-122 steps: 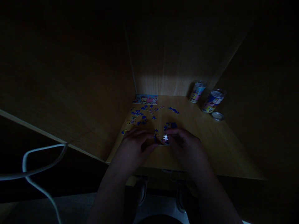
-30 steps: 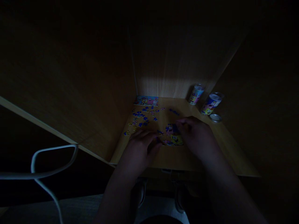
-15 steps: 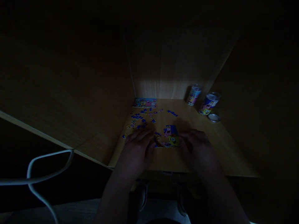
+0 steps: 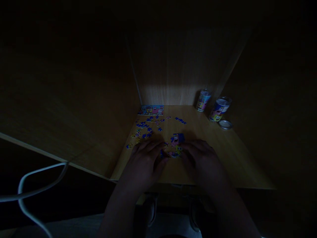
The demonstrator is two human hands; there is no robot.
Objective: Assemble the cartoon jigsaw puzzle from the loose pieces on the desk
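A partly joined cartoon jigsaw puzzle (image 4: 176, 140) lies flat between my hands near the front of the wooden surface. My left hand (image 4: 146, 157) has its thumb and fingers curled on the puzzle's left section, hiding part of it. From the other side, my right hand (image 4: 201, 157) bends its fingers over the right edge, covering part of a yellow character. Several loose jigsaw pieces (image 4: 143, 125), mostly blue, are scattered beyond my left hand. A short row of blue pieces (image 4: 180, 120) sits farther back. Dim light blurs the fingertips.
A cartoon picture card (image 4: 151, 110) lies at the back left. Two cartoon-printed cans (image 4: 203, 100) with clear tops stand at the back right, a round metal lid (image 4: 225, 124) beside the nearer one. Wooden panels enclose the sides and back. A white cable (image 4: 23, 195) loops at lower left.
My right hand has moved left and now covers more of the puzzle's right side. My left hand's fingers have closed in on the left section. The view has shifted slightly.
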